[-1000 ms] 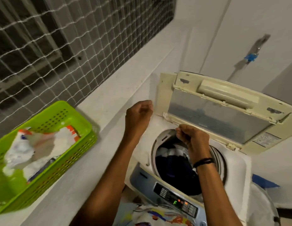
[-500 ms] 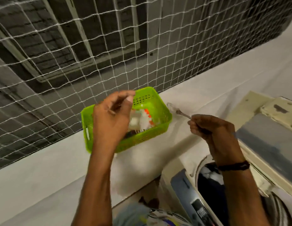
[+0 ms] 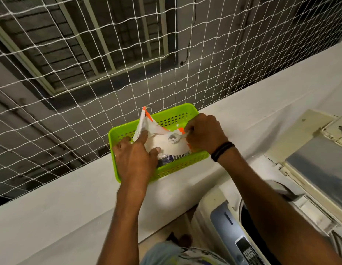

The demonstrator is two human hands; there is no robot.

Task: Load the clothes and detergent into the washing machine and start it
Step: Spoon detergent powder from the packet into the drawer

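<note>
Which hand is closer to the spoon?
Right. The right hand holds the spoon by its handle; the left hand holds the detergent bag open beside it.

The washing machine (image 3: 262,226) has a dark word on its panel (image 3: 226,224), too blurry to read. The detergent bag (image 3: 166,144) shows only a barcode.
</note>
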